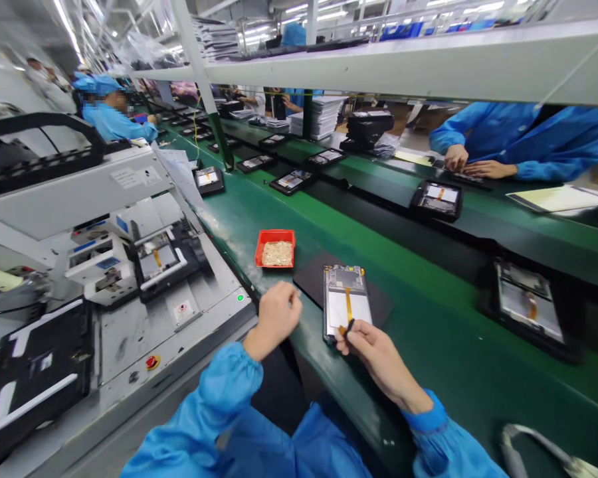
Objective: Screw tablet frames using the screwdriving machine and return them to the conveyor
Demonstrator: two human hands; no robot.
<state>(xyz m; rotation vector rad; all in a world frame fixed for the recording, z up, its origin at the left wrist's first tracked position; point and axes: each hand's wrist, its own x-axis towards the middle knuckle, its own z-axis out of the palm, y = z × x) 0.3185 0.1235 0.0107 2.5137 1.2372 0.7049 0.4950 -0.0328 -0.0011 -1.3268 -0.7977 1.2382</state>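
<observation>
An opened phone or small tablet [346, 302] lies face-up on a black mat [319, 279], showing a metal frame, a white panel and an orange flex cable [348, 304]. My right hand [379, 352] pinches a small black tab [349, 326] at the cable's lower end between thumb and finger. My left hand [278, 317] sits curled at the mat's near corner, its fingers closed and nothing visible in them. Just beyond it stands a red tray [275, 249] holding a pile of small pale pieces.
A green conveyor [428, 292] carries several similar devices in black holders. To the left stands a grey machine [144, 318] with a red stop button [152, 362]. A co-worker's hands [473, 162] work across the line, and a shelf [403, 66] runs overhead.
</observation>
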